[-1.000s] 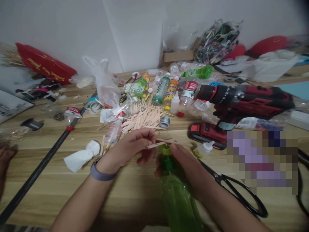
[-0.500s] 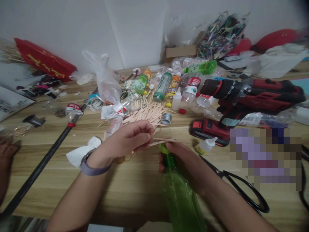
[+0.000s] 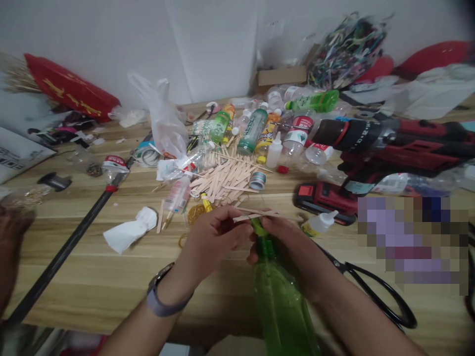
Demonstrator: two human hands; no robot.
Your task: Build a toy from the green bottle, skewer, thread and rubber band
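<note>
A green plastic bottle (image 3: 284, 301) stands tilted at the front centre, its neck and light green cap (image 3: 259, 227) between my hands. My right hand (image 3: 287, 242) is closed around the cap and neck. Thin wooden sticks (image 3: 272, 214) lie crosswise on top of the cap, under my right fingertips. My left hand (image 3: 218, 237), with a watch and a purple band at the wrist, has its fingers curled at the left side of the cap and the stick ends. What its fingertips pinch is too small to make out.
Beyond my hands lie a pile of wooden sticks (image 3: 226, 178) and several bottles. A red drill (image 3: 393, 148), a glue bottle (image 3: 319, 223) and black scissors (image 3: 382, 291) are on the right. A black pole (image 3: 67, 247), a white tissue (image 3: 130, 230) and another person's hand (image 3: 13, 237) are on the left.
My left hand has moved right and down against the cap, uncovering the yellow rubber bands and the pink-labelled bottle. The view has shifted slightly. My right hand still holds the bottle neck.
</note>
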